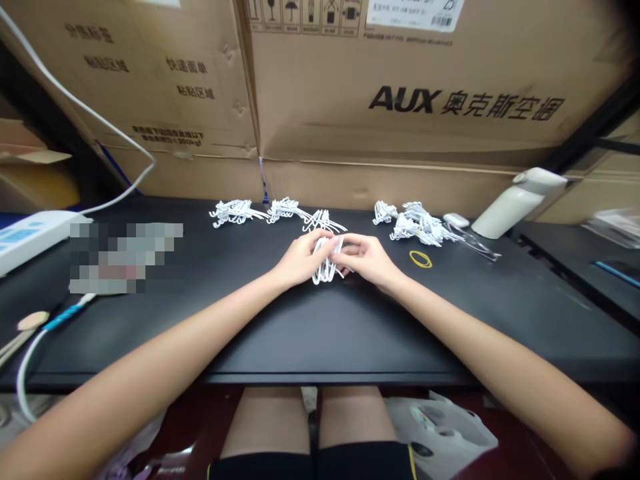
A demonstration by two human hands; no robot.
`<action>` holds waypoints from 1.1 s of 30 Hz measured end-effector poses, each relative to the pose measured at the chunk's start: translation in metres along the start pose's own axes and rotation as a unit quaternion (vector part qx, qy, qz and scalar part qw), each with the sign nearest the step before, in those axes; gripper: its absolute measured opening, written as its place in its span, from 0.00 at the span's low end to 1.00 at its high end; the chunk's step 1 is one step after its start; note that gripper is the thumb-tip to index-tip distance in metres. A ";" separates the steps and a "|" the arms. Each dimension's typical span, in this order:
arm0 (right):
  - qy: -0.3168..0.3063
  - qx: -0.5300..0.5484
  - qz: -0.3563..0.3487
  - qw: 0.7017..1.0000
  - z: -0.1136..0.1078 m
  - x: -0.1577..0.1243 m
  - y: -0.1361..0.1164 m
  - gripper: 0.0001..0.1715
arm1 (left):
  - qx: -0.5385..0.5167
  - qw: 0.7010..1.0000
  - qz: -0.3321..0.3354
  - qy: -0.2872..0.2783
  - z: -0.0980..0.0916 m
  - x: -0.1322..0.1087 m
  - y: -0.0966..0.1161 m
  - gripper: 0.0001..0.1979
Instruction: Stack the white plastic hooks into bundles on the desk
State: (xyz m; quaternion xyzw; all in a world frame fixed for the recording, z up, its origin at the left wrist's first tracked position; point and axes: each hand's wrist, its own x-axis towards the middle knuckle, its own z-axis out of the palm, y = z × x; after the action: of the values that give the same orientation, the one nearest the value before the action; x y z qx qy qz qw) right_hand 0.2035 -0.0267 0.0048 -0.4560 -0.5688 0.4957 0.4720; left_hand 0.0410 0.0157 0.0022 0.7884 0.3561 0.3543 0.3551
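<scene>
Above the middle of the black tabletop, my left hand (301, 259) is closed around a small bundle of white wire hooks (324, 272). My right hand (369, 259) grips the same bundle from the other side, its thumb and fingers pinched at the hooks' right end. The curved ends point down below my left fingers; part of the bundle is hidden by both hands. Just behind lie loose white hooks (323, 220), with more piles of hooks (235, 212) to the left. Yellow rubber bands (421, 259) rest to the right of my right hand.
Further white hook bundles (417, 225) lie at the back right, near glasses (477, 243) and a leaning white bottle (515, 203). Large cardboard boxes (400, 143) stand behind the black table (320, 340). A white power strip (40, 233) and a blurred-out object (130, 257) are left.
</scene>
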 end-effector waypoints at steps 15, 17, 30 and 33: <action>-0.015 -0.004 -0.013 1.000 -0.001 -0.001 0.004 0.29 | 0.077 0.997 0.027 0.010 -0.006 -0.002 0.008 0.20; -0.006 -0.005 -0.009 1.000 -0.001 -0.001 0.003 0.29 | 0.060 0.998 0.019 0.000 -0.007 -0.002 0.009 0.20; -0.045 -0.001 0.022 0.999 -0.004 -0.001 -0.003 0.21 | -0.005 0.998 -0.009 -0.057 -0.011 -0.002 0.011 0.20; -0.063 0.007 0.028 0.998 -0.003 -0.002 -0.004 0.19 | -0.009 0.998 -0.008 -0.068 -0.012 -0.002 0.012 0.20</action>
State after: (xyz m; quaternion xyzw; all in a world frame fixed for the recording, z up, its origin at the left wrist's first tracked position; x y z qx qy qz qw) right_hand 0.2068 -0.0281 0.0087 -0.4364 -0.5812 0.5403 0.4242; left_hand 0.0344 0.0122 0.0168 0.8048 0.3342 0.2998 0.3881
